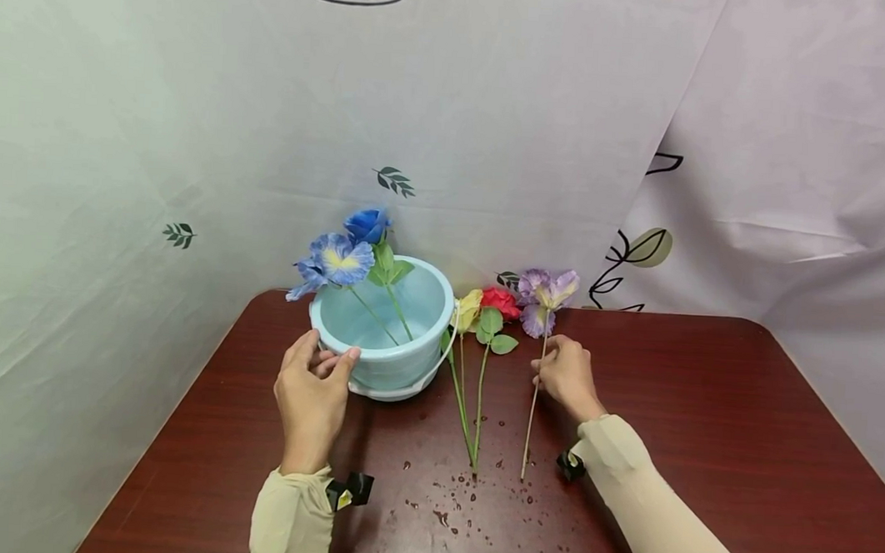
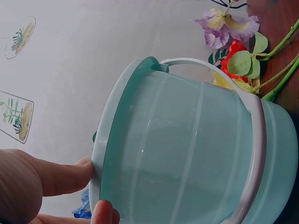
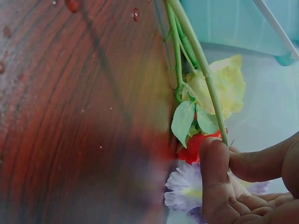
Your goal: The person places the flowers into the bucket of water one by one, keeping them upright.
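A light blue bucket (image 1: 378, 365) with a pale handle (image 2: 257, 140) stands at the table's back left. Its rim is pinched by my left hand (image 1: 314, 395) at the near left, thumb on one side and fingertips on the other. Inside the bucket lean a blue rose (image 1: 367, 225) and a blue iris (image 1: 342, 259). My right hand (image 1: 568, 375) pinches the stem of a purple iris (image 1: 547, 294), its bloom toward the wall. Between bucket and right hand lie a red rose (image 1: 501, 303) and a yellow flower (image 1: 468, 310), green stems toward me.
Water drops (image 1: 441, 519) dot the front middle of the dark red wooden table (image 1: 690, 423). A whitish cloth backdrop (image 1: 525, 130) with printed leaves hangs right behind the table's back edge. A small black device is strapped at each wrist.
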The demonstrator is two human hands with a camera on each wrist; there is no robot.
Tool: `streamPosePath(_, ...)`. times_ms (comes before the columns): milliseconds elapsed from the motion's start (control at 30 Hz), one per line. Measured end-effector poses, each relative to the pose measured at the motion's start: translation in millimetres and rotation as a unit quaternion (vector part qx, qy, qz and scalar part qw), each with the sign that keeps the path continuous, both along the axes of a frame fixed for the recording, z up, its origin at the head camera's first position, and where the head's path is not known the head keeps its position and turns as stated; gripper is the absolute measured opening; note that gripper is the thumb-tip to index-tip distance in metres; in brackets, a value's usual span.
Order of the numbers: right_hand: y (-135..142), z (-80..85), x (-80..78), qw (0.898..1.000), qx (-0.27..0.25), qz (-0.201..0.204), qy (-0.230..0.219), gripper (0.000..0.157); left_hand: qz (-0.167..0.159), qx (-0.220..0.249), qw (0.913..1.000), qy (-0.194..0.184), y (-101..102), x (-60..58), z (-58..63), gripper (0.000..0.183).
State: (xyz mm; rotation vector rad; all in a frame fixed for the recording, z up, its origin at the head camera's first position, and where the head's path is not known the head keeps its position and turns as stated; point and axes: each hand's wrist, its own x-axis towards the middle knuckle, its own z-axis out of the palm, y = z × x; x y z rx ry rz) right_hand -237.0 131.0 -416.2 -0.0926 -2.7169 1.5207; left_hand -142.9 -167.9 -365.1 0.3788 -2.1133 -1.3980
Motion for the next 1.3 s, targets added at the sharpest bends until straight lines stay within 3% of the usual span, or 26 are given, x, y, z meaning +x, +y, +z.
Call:
streamPosePath(467,-1.4,9.7,3.6,1.000,-0.006,0.004,0.020,0.045,0.002,0.003,1.0000,-0.004,0.4,-0.2,0.6,0.056)
streamPosePath(833,-4.4,16.3,7.2,0.998,0.009,0.001,0.054,0.038,0.002,0.006,0.9999,-0.009,0.4,0.5,1.4,0.057)
streamPosePath(1300,-11.6,30.8,10.7,0.996,-0.009,0.000,0.085,0.035,0.001,-0.001,1.0000,-0.005,1.0,0.7,0.8,0.056)
